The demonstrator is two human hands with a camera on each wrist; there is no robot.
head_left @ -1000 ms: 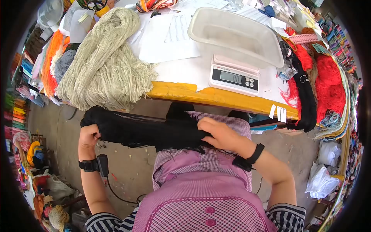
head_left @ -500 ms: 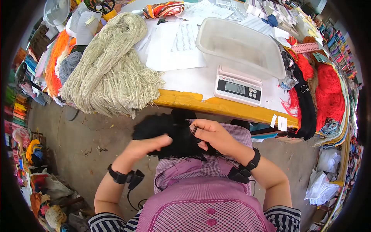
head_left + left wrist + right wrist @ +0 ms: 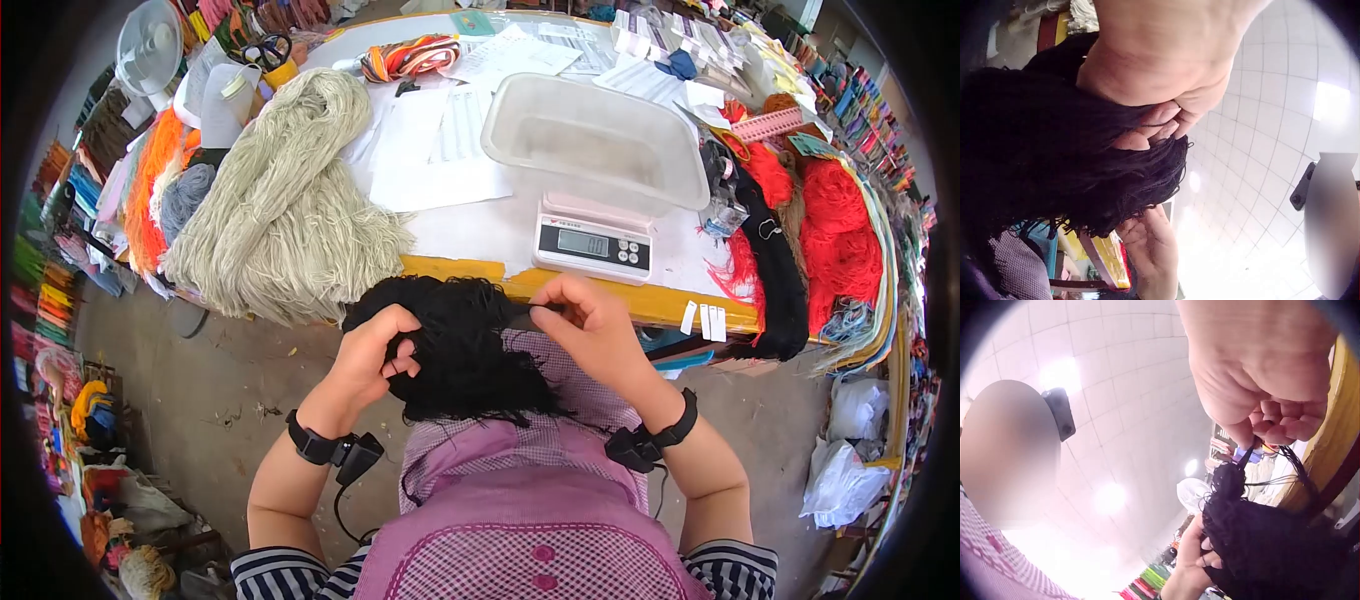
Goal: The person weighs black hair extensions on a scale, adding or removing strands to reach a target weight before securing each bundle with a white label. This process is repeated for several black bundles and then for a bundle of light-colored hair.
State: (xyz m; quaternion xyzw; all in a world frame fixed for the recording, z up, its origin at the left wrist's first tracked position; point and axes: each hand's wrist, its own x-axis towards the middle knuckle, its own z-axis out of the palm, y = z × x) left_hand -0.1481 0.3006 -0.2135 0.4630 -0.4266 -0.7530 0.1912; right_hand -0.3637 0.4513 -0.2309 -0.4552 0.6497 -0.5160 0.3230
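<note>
A hank of black yarn (image 3: 455,350), bunched and folded, hangs over the lap at the table's front edge. My left hand (image 3: 365,362) grips its left side; in the left wrist view the curled fingers (image 3: 1163,115) sink into the yarn. To the right, my right hand (image 3: 597,335) pinches a few black strands (image 3: 1249,453) between thumb and fingertips, drawn out from the top of the hank. Loose looped ends fringe the lower edge of the yarn.
On the table lie a pale green yarn hank (image 3: 285,210), papers (image 3: 430,160) and a digital scale (image 3: 592,245) bearing a translucent plastic tub (image 3: 600,180). Red yarn (image 3: 840,230) and another black hank (image 3: 775,270) hang at the right. White tags (image 3: 712,322) stick to the table edge.
The black hank, earlier stretched long between both hands, is now folded into a bunch. My left hand has come inward to the right; my right hand has drawn strands up and to the right.
</note>
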